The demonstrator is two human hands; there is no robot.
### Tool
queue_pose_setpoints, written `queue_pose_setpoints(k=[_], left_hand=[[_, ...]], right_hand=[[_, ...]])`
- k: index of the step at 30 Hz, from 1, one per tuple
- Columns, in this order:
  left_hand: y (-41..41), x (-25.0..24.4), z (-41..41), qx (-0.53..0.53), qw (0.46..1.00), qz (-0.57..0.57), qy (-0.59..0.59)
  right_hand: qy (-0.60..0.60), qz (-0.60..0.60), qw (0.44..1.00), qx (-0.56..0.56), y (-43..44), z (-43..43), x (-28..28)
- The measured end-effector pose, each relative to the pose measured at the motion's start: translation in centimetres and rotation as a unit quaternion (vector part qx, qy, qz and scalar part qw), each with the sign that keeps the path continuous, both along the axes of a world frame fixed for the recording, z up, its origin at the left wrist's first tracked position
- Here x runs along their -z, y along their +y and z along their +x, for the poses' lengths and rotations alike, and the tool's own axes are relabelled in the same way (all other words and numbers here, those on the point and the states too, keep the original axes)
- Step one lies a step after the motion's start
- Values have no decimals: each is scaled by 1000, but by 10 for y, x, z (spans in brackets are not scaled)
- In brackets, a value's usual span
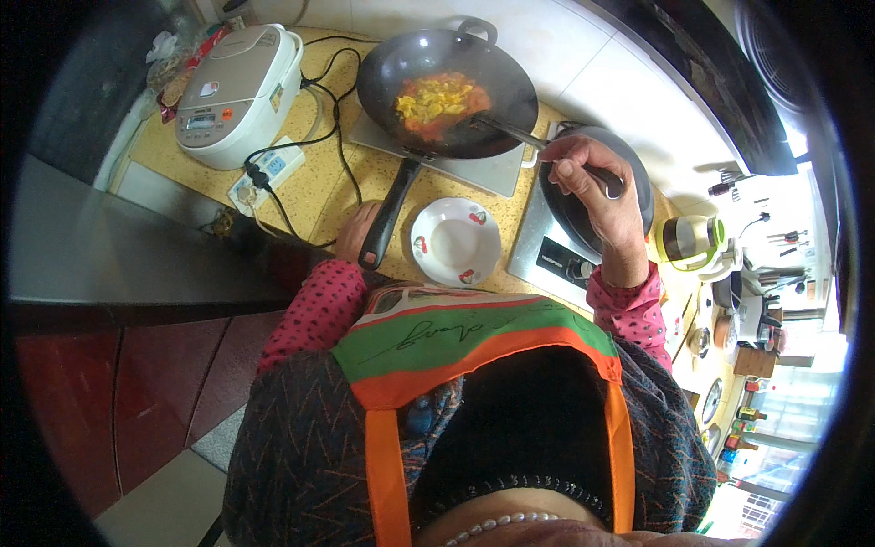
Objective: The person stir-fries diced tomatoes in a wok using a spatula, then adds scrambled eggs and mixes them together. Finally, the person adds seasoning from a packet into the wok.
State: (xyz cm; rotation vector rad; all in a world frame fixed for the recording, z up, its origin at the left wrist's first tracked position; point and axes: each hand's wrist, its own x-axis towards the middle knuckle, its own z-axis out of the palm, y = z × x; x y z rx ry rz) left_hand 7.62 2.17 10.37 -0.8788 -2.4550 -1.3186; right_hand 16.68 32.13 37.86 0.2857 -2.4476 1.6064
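A dark wok [379,75] holds yellow scrambled egg pieces with red tomato [437,102], and faint steam hangs over it. My right hand [595,181] grips the handle of a metal spatula [513,131], whose blade end lies in the food at its right side. My left hand [357,231] rests on the speckled yellow countertop [318,195], just left of the wok's long black handle [393,212]. That handle partly covers the left hand, and its fingers are not clearly seen. A white plate [419,229] with cherry prints lies between the wok and my apron.
The wok sits on a flat grey cooker [499,176]. Right of it, a second dark pan [632,154] stands on a steel cooktop [530,246]. A rice cooker [236,89], a power strip [284,161] and loose black cables [336,123] occupy the left. Beyond the pan stands a green-lidded jug [683,239].
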Motion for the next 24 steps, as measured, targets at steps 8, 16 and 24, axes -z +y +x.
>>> queue_pose_setpoints(k=[8,16,24], left_hand=[[-2,-3,0,1,1000,-8,-12],[0,-4,0,4,999,-21,-27],[-1,-4,0,10,1000,-13,-21]], right_hand=[[17,-36,999,31,-11,-22,14],[38,22,995,89,11,-39,6],[128,-162,962,177,12,-81,25]])
